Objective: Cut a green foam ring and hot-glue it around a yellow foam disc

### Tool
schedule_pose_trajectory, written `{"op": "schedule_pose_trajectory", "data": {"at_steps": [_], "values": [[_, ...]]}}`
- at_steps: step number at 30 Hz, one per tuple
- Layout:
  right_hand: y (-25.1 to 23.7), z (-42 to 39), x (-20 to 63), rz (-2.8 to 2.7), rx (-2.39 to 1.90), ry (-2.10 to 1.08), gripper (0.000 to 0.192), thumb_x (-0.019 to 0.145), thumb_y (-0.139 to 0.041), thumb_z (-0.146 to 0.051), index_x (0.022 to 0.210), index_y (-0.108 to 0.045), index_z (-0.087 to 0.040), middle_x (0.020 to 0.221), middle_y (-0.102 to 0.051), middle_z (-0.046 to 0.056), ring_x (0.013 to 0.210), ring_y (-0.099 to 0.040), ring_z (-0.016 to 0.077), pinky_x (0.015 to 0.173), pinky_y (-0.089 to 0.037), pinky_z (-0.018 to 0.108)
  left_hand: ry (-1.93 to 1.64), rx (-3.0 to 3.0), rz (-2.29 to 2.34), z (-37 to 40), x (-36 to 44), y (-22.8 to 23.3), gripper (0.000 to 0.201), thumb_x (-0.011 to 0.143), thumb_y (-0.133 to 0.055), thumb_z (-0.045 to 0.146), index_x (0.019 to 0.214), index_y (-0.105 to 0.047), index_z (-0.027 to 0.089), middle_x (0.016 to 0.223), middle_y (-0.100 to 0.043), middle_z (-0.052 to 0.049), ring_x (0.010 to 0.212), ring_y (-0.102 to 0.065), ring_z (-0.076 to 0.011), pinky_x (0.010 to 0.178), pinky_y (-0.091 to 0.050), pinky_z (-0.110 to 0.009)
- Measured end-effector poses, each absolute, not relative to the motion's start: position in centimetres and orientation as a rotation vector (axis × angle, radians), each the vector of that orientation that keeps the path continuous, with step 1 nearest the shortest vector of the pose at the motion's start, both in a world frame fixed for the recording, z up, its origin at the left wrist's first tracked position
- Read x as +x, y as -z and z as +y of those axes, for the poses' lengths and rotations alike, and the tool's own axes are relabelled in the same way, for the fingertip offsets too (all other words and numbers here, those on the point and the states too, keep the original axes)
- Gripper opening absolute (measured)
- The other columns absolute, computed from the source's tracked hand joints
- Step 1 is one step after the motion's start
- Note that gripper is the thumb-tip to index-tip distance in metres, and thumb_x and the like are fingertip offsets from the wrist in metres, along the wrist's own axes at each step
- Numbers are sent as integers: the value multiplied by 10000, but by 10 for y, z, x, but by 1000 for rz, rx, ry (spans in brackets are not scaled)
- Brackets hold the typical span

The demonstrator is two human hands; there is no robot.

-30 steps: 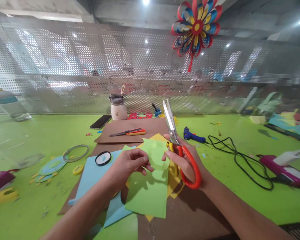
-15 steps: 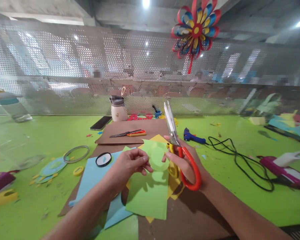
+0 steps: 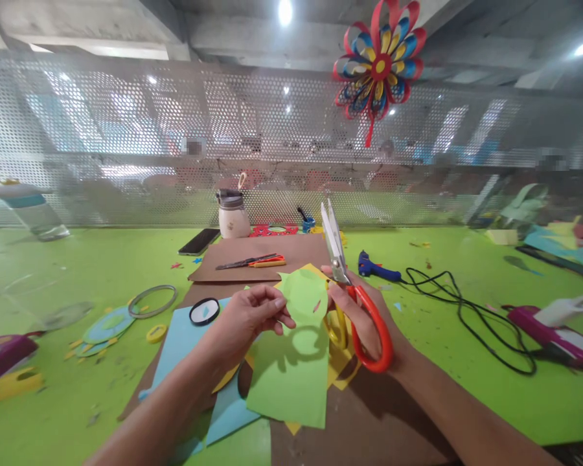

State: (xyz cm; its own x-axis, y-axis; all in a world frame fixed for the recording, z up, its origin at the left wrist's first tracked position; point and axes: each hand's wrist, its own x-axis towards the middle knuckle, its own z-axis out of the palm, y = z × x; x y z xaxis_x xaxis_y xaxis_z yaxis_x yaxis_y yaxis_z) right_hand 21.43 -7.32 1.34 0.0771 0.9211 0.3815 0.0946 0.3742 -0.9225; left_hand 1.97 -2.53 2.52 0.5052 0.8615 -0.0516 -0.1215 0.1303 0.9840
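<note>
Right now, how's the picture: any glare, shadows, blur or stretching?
Head view: a ceiling light burns out to white; head view: shadows darken part of the green paper; head view: everything behind the perforated screen looks hazy; head view: the clear bottle slants, perhaps lens distortion.

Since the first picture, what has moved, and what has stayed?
The green paper disc shifted slightly upward in view; the thumb of the right hand moved slightly rightward. That hand keeps the red-handled scissors, and the left hand stays at the disc's edge.
</note>
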Motion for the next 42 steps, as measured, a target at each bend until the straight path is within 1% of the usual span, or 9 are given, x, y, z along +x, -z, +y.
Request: {"op": "schedule_pose_trajectory", "data": {"at_steps": [4,8,15,18,23,26,33,39,42], "values": [[-10,-73,214,-1315,-984,-869,251,889,-503,-397,1047,-612,-235,710,-569,-22,677,-584,147,715,-467,296,-863,1203,727,-27,19,-30,105,782,-630,232,721,-601,151,616,-680,-27,558,-593,-101,535,-432,-198],[-8,-74,212,-1282,-987,-954,282,910,-449,-416,911,-635,-204,705,-599,4,711,-619,168,738,-486,319,-897,1181,691,-28,15,-37,89,801,-612,209,735,-598,150,622,-695,-36,547,-587,-86,544,-437,-181],[-6,-86,206,-1386,-1087,-1118,196,897,-516,-297,1062,-574,-209,679,-671,4,678,-646,170,707,-478,318,-993,1167,632,-33,6,-51,66,790,-616,163,734,-582,160,580,-682,-17,495,-587,-84,501,-433,-170],[-3,-93,202,-1476,-1130,-1180,263,881,-537,-282,1133,-552,-208,676,-697,14,666,-652,176,673,-475,310,-1007,1180,620,-34,4,-54,78,792,-613,177,724,-585,152,597,-691,-32,482,-579,-83,494,-437,-174],[0,-103,198,-1594,-1203,-1154,394,864,-536,-371,1223,-503,-210,734,-697,29,750,-652,204,709,-478,306,-1065,1181,663,-32,1,-54,89,802,-605,191,731,-579,145,609,-687,-35,503,-574,-83,502,-441,-175],[1,-107,197,-1677,-1213,-1142,399,881,-507,-340,1260,-459,-226,823,-699,33,802,-646,192,744,-467,291,-1072,1180,666,-32,0,-55,93,810,-595,192,734,-577,141,612,-680,-35,519,-577,-87,501,-440,-178],[0,-110,200,-1787,-1360,-1084,364,866,-518,-258,1228,-480,-264,825,-727,0,726,-643,158,645,-456,247,-1119,1143,691,-33,0,-55,105,811,-591,194,723,-570,140,625,-660,-27,542,-580,-94,493,-428,-184],[-14,-111,197,-1818,-1346,-1127,370,836,-525,-262,1204,-501,-230,796,-733,22,590,-601,132,524,-434,213,-1144,1146,670,-29,-1,-50,123,799,-607,219,715,-570,137,644,-646,-23,567,-597,-110,486,-417,-195],[-23,-109,192,-1801,-1351,-1173,362,804,-534,-267,1158,-531,-192,770,-724,46,605,-609,152,502,-434,219,-1144,1167,675,-29,1,-48,123,801,-604,218,716,-563,140,639,-642,-18,565,-605,-117,483,-417,-203]]}}
